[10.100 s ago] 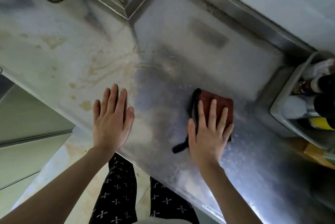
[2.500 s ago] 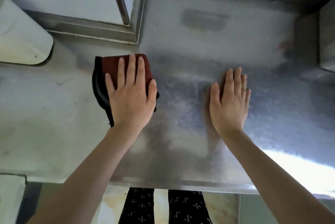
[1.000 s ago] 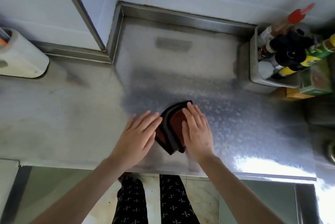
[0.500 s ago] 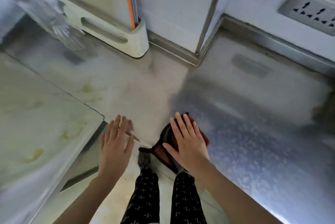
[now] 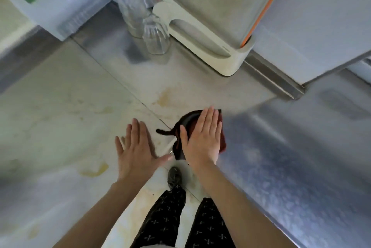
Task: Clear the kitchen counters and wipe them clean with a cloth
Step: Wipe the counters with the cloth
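Observation:
A dark red cloth [image 5: 222, 137] with a black edge lies on the steel counter [image 5: 281, 157] near its inner corner. My right hand [image 5: 202, 141] presses flat on the cloth with straight fingers and covers most of it. My left hand [image 5: 136, 151] lies flat, fingers spread, on the pale left counter section [image 5: 60, 117], just left of the cloth and apart from it. Yellow-brown stains [image 5: 94, 170] mark the left section, and another stain [image 5: 164, 97] sits beyond the cloth.
Two upturned clear glasses [image 5: 154, 37] stand at the back beside a cream holder [image 5: 210, 47] that carries an upright steel board. A raised steel ledge [image 5: 281, 85] runs along the wall at right. My legs and the floor show between the counter sections.
My view has swung further left. My right hand has pushed the cloth a little away from the front edge. My left hand now lies flat on the left counter section.

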The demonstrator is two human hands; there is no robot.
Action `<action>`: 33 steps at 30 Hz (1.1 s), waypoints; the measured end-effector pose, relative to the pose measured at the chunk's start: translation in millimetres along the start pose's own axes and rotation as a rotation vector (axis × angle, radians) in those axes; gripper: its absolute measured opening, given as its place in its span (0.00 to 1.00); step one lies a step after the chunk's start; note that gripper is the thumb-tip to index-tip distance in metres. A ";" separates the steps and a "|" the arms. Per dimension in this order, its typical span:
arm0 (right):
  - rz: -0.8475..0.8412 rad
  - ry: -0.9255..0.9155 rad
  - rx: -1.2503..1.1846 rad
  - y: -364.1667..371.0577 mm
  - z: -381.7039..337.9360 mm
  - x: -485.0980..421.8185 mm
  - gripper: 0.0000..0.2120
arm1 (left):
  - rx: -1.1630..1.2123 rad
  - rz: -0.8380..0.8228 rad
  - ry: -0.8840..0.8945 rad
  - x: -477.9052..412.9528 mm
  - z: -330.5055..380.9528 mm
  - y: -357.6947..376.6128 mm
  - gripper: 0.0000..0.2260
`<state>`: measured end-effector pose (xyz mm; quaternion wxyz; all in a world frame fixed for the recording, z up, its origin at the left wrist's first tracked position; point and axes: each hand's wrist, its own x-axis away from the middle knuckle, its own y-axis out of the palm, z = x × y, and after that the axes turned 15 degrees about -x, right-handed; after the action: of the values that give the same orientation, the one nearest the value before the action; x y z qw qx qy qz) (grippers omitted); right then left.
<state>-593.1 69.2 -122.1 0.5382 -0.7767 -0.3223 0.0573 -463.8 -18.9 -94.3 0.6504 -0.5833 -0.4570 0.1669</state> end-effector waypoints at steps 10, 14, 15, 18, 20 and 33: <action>0.164 0.251 -0.073 -31.6 38.9 -35.7 0.39 | 0.017 -0.043 0.018 -3.1 0.1 -5.9 0.53; 0.225 0.420 -0.177 -15.6 5.2 -48.5 0.38 | 0.064 -0.032 0.037 -2.1 -2.9 -0.5 0.52; 0.198 0.363 -0.154 -9.1 -7.8 -50.3 0.38 | 0.085 -0.029 0.042 -2.4 -4.3 -0.5 0.52; 0.038 -0.060 -0.018 8.4 -47.3 -53.8 0.38 | 0.154 -0.016 0.014 -5.5 -11.6 -2.6 0.48; -0.095 -0.340 0.054 8.2 -56.5 -61.6 0.38 | 0.190 -0.008 -0.016 -5.4 -17.2 -8.8 0.44; -0.144 -0.203 -0.075 -6.3 -44.2 -37.2 0.38 | 0.322 -0.060 -0.446 33.1 -30.8 -12.4 0.47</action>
<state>-605.9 14.3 -107.9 0.4762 -0.7612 -0.4319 0.0849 -426.0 -16.1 -66.7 0.6227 -0.4075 -0.5737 0.3421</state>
